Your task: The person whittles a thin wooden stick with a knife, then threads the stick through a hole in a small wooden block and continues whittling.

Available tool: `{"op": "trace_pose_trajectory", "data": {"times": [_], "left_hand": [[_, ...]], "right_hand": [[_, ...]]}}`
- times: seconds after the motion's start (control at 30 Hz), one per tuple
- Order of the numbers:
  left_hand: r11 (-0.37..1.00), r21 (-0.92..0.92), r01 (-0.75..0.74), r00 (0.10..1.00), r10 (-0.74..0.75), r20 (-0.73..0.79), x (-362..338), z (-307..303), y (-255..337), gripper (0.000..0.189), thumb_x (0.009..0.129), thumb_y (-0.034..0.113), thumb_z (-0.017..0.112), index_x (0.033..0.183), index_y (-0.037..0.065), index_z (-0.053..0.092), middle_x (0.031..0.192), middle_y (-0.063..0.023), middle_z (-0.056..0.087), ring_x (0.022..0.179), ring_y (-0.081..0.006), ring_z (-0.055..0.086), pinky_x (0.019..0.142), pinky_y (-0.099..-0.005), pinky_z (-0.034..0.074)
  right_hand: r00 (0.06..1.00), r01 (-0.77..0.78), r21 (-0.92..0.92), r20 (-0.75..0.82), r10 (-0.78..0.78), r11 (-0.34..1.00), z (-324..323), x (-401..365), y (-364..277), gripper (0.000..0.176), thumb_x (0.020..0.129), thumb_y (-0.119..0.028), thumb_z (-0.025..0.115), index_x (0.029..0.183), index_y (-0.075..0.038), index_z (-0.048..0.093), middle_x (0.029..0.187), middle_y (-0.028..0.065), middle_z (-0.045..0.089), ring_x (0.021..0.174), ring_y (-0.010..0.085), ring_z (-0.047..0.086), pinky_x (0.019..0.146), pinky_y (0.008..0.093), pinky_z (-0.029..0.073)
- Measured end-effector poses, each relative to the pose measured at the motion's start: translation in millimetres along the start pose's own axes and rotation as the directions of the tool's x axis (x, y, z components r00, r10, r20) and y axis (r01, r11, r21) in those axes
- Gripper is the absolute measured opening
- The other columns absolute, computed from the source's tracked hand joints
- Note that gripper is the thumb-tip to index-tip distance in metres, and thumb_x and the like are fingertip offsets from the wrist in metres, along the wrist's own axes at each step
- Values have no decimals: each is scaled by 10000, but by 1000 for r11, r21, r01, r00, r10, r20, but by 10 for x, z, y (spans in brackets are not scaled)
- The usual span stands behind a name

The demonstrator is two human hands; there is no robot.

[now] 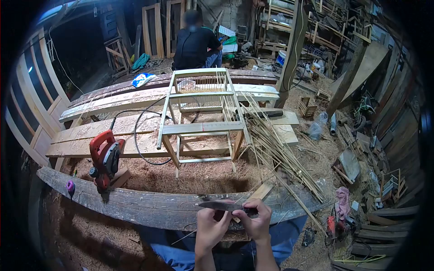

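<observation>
A knife [221, 206] with a dark, broad blade lies nearly level above the near edge of the weathered plank [149, 205], its tip toward the left. My right hand [257, 221] is closed around its handle end, the thumb pressing near the base of the blade. Just beneath the blade my left hand [211, 229] is closed, fingers pinched together; what they hold is mostly hidden. A small pale piece shows between the two hands. Beyond them stands a pale wooden frame [203, 128] with thin upright rods in its far part.
A red power planer [106, 156] rests at the left, its cable looping behind. Thin bamboo strips [280, 151] lie heaped at the right beside a dark-handled tool [269, 114]. Shavings cover boards [90, 128] and floor. A person [193, 45] sits at the back beyond the boards.
</observation>
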State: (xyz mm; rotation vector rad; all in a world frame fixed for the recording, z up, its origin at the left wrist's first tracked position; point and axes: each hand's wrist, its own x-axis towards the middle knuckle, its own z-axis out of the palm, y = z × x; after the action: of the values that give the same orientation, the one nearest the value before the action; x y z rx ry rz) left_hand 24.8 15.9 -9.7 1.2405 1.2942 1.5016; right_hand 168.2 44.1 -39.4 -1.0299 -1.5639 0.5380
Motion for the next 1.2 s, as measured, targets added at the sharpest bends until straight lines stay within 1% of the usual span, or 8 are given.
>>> {"op": "trace_pose_trajectory", "data": {"times": [0.4, 0.47, 0.53, 0.6, 0.73, 0.8, 1.0, 1.2], "left_hand": [[984, 84, 158, 987, -159, 2, -88, -18, -86, 140, 880, 37, 722, 1003, -27, 741, 722, -47, 714, 638, -39, 617, 552, -217, 459], [985, 41, 166, 985, -163, -56, -63, -111, 103, 122, 896, 35, 713, 998, -26, 739, 753, -44, 719, 660, -39, 620, 569, -208, 461], [983, -39, 180, 969, -184, -164, -101, -327, 231, 99, 941, 28, 676, 1014, -14, 727, 819, -29, 721, 702, -50, 625, 619, -193, 475], [985, -53, 165, 963, -173, -207, -144, -517, 329, 122, 962, 36, 649, 1055, -18, 709, 852, -38, 721, 729, -67, 636, 665, -197, 491], [987, -128, 95, 978, -116, -174, -23, -387, 236, 153, 986, 44, 616, 1103, -29, 683, 897, -53, 719, 792, -77, 650, 717, -204, 500], [978, -111, 177, 979, -187, -85, -5, -287, 166, 171, 1001, 59, 603, 1124, -41, 668, 937, -66, 718, 838, -83, 654, 751, -215, 507], [947, -199, 254, 967, -256, 13, -3, -120, 97, 183, 980, 49, 636, 1134, -45, 663, 939, -61, 712, 851, -82, 648, 767, -223, 523], [974, -204, 102, 994, -93, 53, -53, -51, 51, 193, 956, 18, 646, 1141, -31, 666, 982, -21, 695, 866, -71, 629, 760, -226, 515]], "right_hand": [[970, 229, -177, -36, -239, 957, -163, 64, 165, 395, 727, -347, 892, 798, -83, 607, 734, 75, 673, 609, 249, 635, 571, 339, 477], [956, 154, -222, -211, -202, 963, -231, 8, 432, 403, 812, -357, 845, 871, -60, 579, 765, 60, 630, 656, 181, 620, 592, 319, 475], [893, -260, -79, -399, 208, 962, -557, 150, 555, 435, 870, -408, 788, 888, -45, 549, 775, 28, 563, 676, 133, 549, 601, 288, 438], [881, -245, -240, -460, 112, 939, -767, 187, 551, 448, 851, -408, 806, 871, -29, 569, 709, 33, 571, 635, 138, 520, 583, 307, 423], [918, -170, -144, -384, 104, 975, -532, 34, 354, 430, 864, -386, 802, 880, -26, 567, 808, 58, 570, 701, 161, 532, 641, 297, 446], [948, -197, -33, -260, 181, 980, -404, -15, 267, 429, 846, -383, 818, 898, -24, 589, 828, 91, 606, 707, 204, 588, 639, 313, 466], [988, -118, -17, -103, 116, 993, -128, -31, -20, 432, 780, -371, 868, 868, -28, 621, 779, 99, 672, 677, 227, 662, 624, 328, 511], [998, -18, -12, 54, 19, 1000, 9, -3, -67, 426, 734, -351, 893, 840, -32, 630, 785, 113, 709, 699, 260, 708, 635, 345, 543]]}}
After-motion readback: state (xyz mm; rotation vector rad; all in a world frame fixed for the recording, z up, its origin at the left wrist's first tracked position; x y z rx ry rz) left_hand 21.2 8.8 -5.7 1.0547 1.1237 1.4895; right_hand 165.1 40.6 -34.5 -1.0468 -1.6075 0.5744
